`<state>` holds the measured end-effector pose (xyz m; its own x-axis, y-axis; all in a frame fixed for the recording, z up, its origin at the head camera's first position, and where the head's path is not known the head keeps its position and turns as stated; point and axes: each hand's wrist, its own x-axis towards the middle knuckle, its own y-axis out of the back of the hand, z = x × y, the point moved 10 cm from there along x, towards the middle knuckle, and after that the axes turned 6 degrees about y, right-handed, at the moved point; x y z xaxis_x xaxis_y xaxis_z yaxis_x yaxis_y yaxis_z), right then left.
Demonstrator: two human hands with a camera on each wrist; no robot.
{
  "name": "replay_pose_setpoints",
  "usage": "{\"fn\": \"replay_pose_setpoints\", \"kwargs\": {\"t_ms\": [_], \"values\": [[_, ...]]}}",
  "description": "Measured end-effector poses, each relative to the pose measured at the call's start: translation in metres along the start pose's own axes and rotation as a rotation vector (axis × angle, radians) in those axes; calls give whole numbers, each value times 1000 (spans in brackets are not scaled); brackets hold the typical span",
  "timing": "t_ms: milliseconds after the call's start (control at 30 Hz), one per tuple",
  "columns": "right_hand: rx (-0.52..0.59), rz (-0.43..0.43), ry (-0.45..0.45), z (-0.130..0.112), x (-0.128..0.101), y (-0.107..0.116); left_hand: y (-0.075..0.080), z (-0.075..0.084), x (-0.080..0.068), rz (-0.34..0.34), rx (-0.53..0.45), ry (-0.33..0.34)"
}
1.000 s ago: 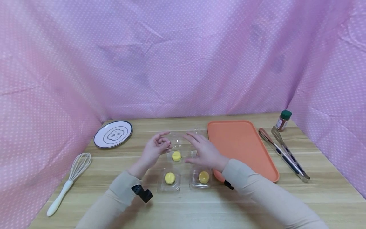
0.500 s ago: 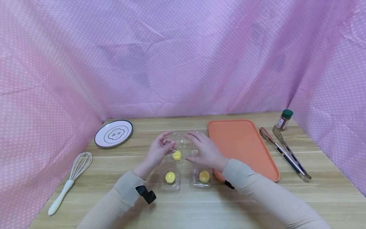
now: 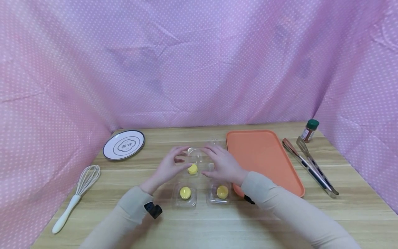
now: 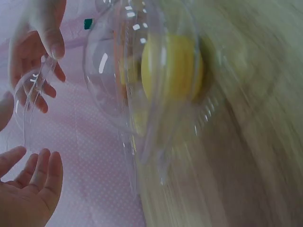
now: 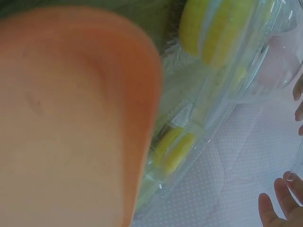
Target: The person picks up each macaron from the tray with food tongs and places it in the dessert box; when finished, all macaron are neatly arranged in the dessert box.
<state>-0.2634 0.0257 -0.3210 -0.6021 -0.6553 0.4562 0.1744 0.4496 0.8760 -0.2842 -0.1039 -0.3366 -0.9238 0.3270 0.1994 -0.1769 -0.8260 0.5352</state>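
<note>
A clear plastic domed lid (image 3: 196, 156) stands between my two hands above the back containers. My right hand (image 3: 222, 165) pinches its edge between thumb and fingers. My left hand (image 3: 169, 165) is spread on the other side, thumb and fingers apart, with fingertips close to the rim; contact is hard to tell. Below lies a yellow macaron (image 3: 192, 169) in a clear container. Nearer me are two clear boxes, one with a yellow macaron (image 3: 185, 193), the other with a deeper yellow macaron (image 3: 222, 192). Another macaron (image 5: 175, 150) shows in the right wrist view, mostly hidden by my right hand in the head view.
An orange tray (image 3: 264, 162) lies close to my right hand. Beyond it are tongs (image 3: 311, 169) and a green-capped spice jar (image 3: 310, 130). On the left are a white plate (image 3: 123, 145) and a whisk (image 3: 76, 199). Pink dotted cloth (image 3: 199, 62) surrounds the table.
My left hand has loosened from the lid, its fingers spreading and shifting slightly left. The lid stays with my right hand, which has barely moved.
</note>
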Motion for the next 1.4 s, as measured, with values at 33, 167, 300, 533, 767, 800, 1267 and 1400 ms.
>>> {"fn": "replay_pose_setpoints", "kwargs": {"t_ms": [33, 167, 300, 533, 767, 800, 1267, 1400], "values": [[1, -10, 3, 0, 1, -1, 0, 3, -1, -3, 39, -23], [14, -42, 18, -2, 6, -2, 1, 2, -1, -25, 161, -93], [45, -94, 1, -1, 12, -7, 0, -4, -1, -51, 224, -113], [29, -197, -2, 1, 22, -22, 0, -15, -2, -78, 302, -107], [47, -279, -29, 4, 29, -36, 2, -23, -1, -86, 336, -93], [39, -300, -36, 4, 30, -39, 2, -25, -1, -88, 339, -88], [43, -475, -80, 13, 33, -63, -5, -47, 5, -162, 363, 26], [28, -521, -103, 14, 30, -72, -9, -52, 6, -183, 370, 26]]}}
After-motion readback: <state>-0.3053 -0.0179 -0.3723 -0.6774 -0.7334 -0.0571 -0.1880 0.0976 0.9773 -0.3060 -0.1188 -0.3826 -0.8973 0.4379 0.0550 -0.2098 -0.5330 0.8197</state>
